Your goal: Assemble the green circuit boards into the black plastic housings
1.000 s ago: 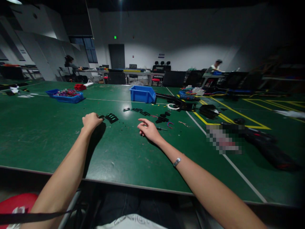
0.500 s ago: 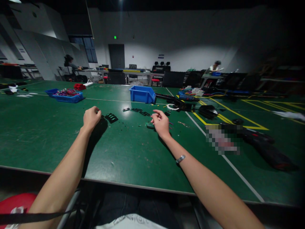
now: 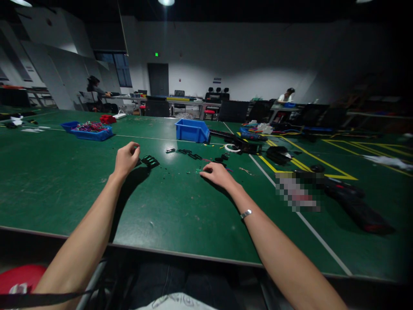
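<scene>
My left hand (image 3: 126, 158) hovers just above the green table (image 3: 48, 172), fingers curled in a pinch beside a small cluster of black-and-green parts (image 3: 149, 161); what the pinch holds is hidden. My right hand (image 3: 217, 173) rests low on the table with its fingers bent down over something small and dark, close to a few tiny green bits (image 3: 196, 171). Black flat pieces (image 3: 190, 153) lie a little farther out.
A blue bin (image 3: 192, 129) stands behind the parts, and a blue tray (image 3: 90, 130) of coloured pieces sits far left. Black tools and cables (image 3: 280, 154) lie to the right, along yellow and white floor lines. People sit at distant desks.
My right hand reached out to the small parts near the black pieces, then drew back and settled lower on the table. My left hand lifted slightly and closed into a pinch.
</scene>
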`<state>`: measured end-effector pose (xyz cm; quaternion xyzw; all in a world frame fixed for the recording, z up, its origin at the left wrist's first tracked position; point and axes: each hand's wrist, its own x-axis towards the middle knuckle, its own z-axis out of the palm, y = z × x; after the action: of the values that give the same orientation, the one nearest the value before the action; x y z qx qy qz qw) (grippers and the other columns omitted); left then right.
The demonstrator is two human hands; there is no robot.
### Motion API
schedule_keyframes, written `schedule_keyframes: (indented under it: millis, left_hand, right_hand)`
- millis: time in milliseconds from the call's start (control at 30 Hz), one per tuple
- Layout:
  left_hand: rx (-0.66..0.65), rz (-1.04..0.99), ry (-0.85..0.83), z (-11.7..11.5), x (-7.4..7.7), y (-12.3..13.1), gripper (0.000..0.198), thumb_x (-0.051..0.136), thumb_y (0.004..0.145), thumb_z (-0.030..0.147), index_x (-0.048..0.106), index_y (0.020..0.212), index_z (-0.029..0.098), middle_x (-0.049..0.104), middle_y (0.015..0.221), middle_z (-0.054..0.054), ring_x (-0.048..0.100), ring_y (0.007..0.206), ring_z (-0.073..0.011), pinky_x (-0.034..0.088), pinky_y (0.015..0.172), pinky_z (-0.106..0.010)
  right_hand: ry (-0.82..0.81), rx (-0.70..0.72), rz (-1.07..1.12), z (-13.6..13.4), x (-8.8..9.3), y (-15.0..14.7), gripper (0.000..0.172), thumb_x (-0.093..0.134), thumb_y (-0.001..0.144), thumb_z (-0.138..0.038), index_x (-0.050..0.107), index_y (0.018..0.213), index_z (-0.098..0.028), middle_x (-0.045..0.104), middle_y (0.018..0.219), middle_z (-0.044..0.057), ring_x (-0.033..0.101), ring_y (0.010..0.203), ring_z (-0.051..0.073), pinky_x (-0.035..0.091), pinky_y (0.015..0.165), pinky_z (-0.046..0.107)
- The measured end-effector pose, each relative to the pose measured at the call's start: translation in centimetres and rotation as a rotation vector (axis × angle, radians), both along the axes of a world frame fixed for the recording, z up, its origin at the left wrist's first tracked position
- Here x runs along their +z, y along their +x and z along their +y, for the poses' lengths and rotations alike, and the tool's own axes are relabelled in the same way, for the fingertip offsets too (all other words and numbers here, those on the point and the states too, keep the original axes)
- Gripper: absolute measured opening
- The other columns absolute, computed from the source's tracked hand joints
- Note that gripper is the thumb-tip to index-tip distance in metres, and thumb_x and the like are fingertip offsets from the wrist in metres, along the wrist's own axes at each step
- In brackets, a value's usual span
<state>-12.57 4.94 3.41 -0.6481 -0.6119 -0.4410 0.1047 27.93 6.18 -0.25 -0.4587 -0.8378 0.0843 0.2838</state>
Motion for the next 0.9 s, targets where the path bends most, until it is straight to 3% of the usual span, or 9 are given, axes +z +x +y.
schedule_keyframes:
  millis: [133,333,500,633,767,900]
  left_hand:
    - [-0.016,-0.006,0.013,-0.1,0.1,0.0,0.028,0.046,0.092,0.034,0.067,0.101,0.017,0.058,0.068,-0.001,0.052,0.061,-0.0145,0.038,0.063,-0.024]
    - [-0.037,-0.033,-0.003,-0.3,0.1,0.3,0.03,0.045,0.093,0.039,0.066,0.095,0.017,0.058,0.068,-0.001,0.051,0.061,-0.015,0.037,0.063,-0.025]
    - [-0.025,-0.025,-0.017,0.0,-0.2,0.0,0.033,0.048,0.093,0.043,0.055,0.072,0.018,0.052,0.063,0.001,0.045,0.06,-0.0135,0.032,0.06,-0.025]
    - [-0.032,-0.085,0.01,0.6,-0.4,-0.8,0.04,0.054,0.089,0.039,0.041,0.058,0.018,0.037,0.055,0.003,0.036,0.056,-0.0111,0.026,0.058,-0.027]
    - [-0.006,-0.165,0.04,0.4,-0.3,-1.0,0.045,0.051,0.092,0.038,0.032,0.055,0.019,0.027,0.053,0.004,0.029,0.053,-0.0101,0.024,0.055,-0.027]
    - [0.003,-0.244,0.066,0.1,0.2,-0.5,0.047,0.043,0.098,0.039,0.032,0.056,0.02,0.027,0.051,0.005,0.029,0.051,-0.0098,0.025,0.052,-0.025]
  right_hand:
    - [-0.053,-0.076,-0.009,0.2,0.5,1.3,0.017,0.067,0.081,-0.029,0.077,0.088,-0.018,0.074,0.09,0.009,0.066,0.081,0.022,0.047,0.073,0.029]
    - [0.074,-0.17,0.142,0.0,0.9,1.4,0.014,0.059,0.08,-0.025,0.071,0.076,-0.018,0.068,0.082,0.005,0.06,0.074,0.018,0.042,0.069,0.027]
    - [0.186,-0.301,0.404,-0.2,1.6,1.5,0.03,0.06,0.08,-0.033,0.046,0.056,-0.021,0.045,0.054,-0.004,0.04,0.053,0.012,0.03,0.054,0.027]
    - [0.293,-0.319,0.645,-0.1,2.4,2.5,0.04,0.056,0.076,-0.026,0.025,0.051,-0.023,0.025,0.049,-0.006,0.025,0.05,0.01,0.022,0.052,0.028]
    - [0.277,-0.314,0.689,-0.3,2.9,3.2,0.036,0.049,0.078,-0.026,0.026,0.051,-0.024,0.027,0.047,-0.005,0.026,0.048,0.011,0.023,0.05,0.027]
    - [0.237,-0.279,0.648,-0.9,2.7,2.9,0.034,0.045,0.079,-0.027,0.028,0.049,-0.024,0.029,0.045,-0.005,0.029,0.046,0.011,0.024,0.048,0.027]
